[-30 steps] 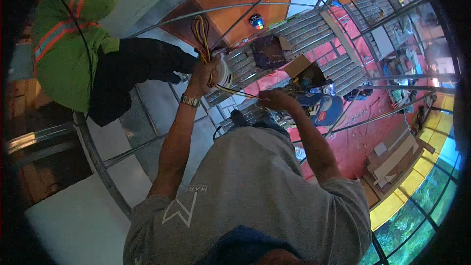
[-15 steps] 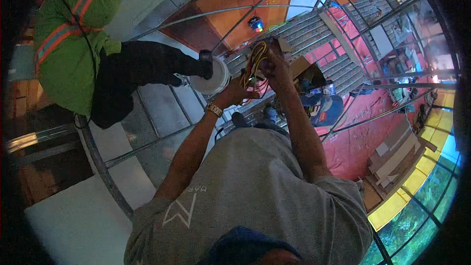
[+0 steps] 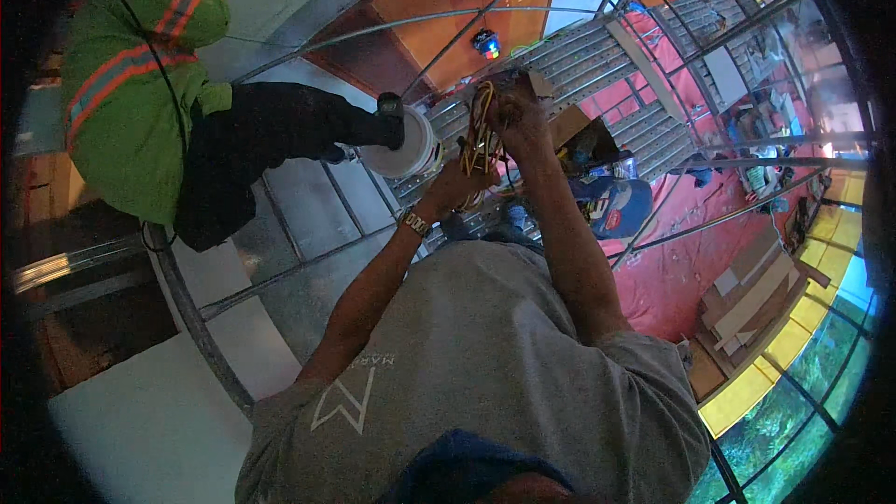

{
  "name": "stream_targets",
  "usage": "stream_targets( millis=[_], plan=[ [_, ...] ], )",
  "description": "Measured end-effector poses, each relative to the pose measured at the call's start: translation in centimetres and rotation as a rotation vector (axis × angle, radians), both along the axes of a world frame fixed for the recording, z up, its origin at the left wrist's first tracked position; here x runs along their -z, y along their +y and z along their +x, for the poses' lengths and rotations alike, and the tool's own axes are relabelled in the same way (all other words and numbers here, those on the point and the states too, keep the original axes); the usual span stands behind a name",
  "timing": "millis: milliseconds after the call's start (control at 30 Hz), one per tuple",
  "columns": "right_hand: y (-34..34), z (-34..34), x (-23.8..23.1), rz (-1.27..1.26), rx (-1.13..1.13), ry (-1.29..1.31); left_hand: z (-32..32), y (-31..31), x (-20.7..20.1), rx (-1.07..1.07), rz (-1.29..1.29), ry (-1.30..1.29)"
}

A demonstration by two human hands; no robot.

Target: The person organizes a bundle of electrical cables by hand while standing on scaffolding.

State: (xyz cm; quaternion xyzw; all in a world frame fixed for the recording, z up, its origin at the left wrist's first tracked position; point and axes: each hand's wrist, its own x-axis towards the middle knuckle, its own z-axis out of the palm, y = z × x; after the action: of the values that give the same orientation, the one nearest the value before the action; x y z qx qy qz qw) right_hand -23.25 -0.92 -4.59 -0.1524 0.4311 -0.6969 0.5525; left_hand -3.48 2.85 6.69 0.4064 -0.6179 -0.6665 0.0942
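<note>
A bundled coil of yellow and dark cord [image 3: 480, 135] hangs between my hands in front of my body. My left hand [image 3: 452, 188], with a watch on its wrist, is closed round the lower end of the coil. Higher up and to the right, my right hand [image 3: 523, 126] has its fingers curled against the coil's upper part. Part of the cord is hidden behind the fingers. Just beyond the right hand is a dark brownish shape whose kind I cannot make out.
On the left, a co-worker in a green jacket [image 3: 121, 121] has one foot on a white bucket [image 3: 408, 147]. Metal scaffold planks [image 3: 644, 135] run below my hands. An open cardboard box [image 3: 571, 126] and a blue cap-like item [image 3: 623, 209] lie to the right. Scaffold poles cross around me.
The coil looks more tightly bunched, and its loops have shifted. My left hand has moved slightly down and now wraps the cord. The co-worker's upper body has shifted slightly.
</note>
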Motion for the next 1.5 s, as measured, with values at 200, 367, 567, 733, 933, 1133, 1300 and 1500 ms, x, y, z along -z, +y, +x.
stream_targets(
  millis=[200,367,567,733,933,1133,1300,1500],
  plan=[
    [0.0,0.1,-2.9,-0.18,0.039,-0.236,-0.6,-0.1,2.9,-0.121,0.131,0.121],
    [2.0,-0.3,-5.5,0.028,-0.048,1.181,-1.9,-0.7,4.1,0.151,-0.541,-0.047],
    [5.6,-2.7,-7.4,-0.116,-0.22,1.219,1.2,-0.2,2.7,-0.073,-0.056,-0.021],
    [6.2,-4.3,-7.3,-0.214,-0.165,1.246,3.4,-0.2,2.0,-0.077,0.255,0.14],
    [2.0,2.1,-5.8,-0.156,-0.121,0.558,1.9,-0.3,0.6,0.067,1.048,0.738],
    [0.0,3.4,-10.6,-0.274,-0.145,-0.068,1.1,-1.6,-1.3,0.299,1.243,1.02],
    [3.6,0.6,-20.8,-0.506,-0.294,-0.037,1.8,-1.1,-2.5,0.218,1.197,0.926],
    [5.6,1.9,-27.1,-0.597,-0.378,-0.001,1.2,-0.8,-6.7,0.165,0.412,0.555]
  ],
)
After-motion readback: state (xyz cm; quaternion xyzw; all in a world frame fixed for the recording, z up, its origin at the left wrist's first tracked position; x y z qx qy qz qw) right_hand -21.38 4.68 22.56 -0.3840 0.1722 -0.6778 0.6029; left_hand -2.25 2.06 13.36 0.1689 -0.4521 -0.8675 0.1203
